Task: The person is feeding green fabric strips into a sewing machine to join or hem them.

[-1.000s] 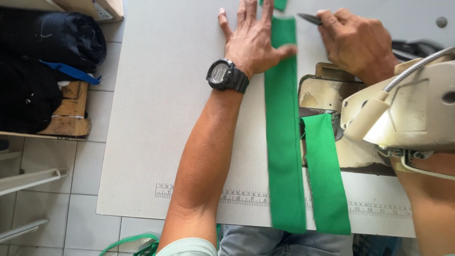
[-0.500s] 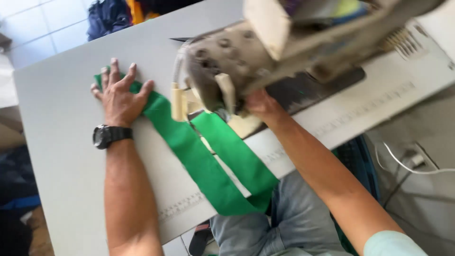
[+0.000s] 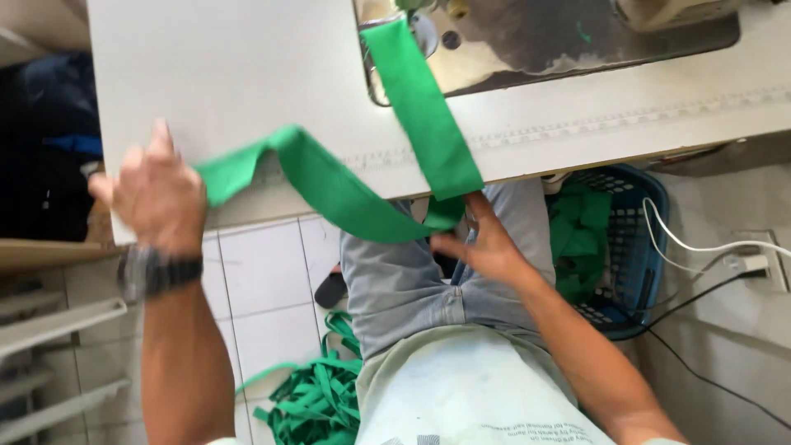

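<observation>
I see the green strip [image 3: 346, 194] slung between my two hands, and that span is what matters here. Its long axis runs from my left hand [image 3: 156, 194], where one end sits at the fingers, dips in a loose curve below the table [image 3: 206, 74] edge, and folds back at my right hand [image 3: 478, 243]. From that fold the other leg climbs up and away from the right hand to the sewing machine's metal plate [image 3: 560, 41], where it ends under the needle area. So the strip makes a V with its point at my right hand, which is the nearer hand to the machine end. The left hand is blurred; it looks closed loosely on the strip's end, though I cannot tell how firmly. The right hand pinches the fold just below the table edge, over my lap. To the right of that hand stands a blue basket [image 3: 638, 247] with green cloth in it, and more green strips [image 3: 317, 395] lie on the floor below the left forearm.
</observation>
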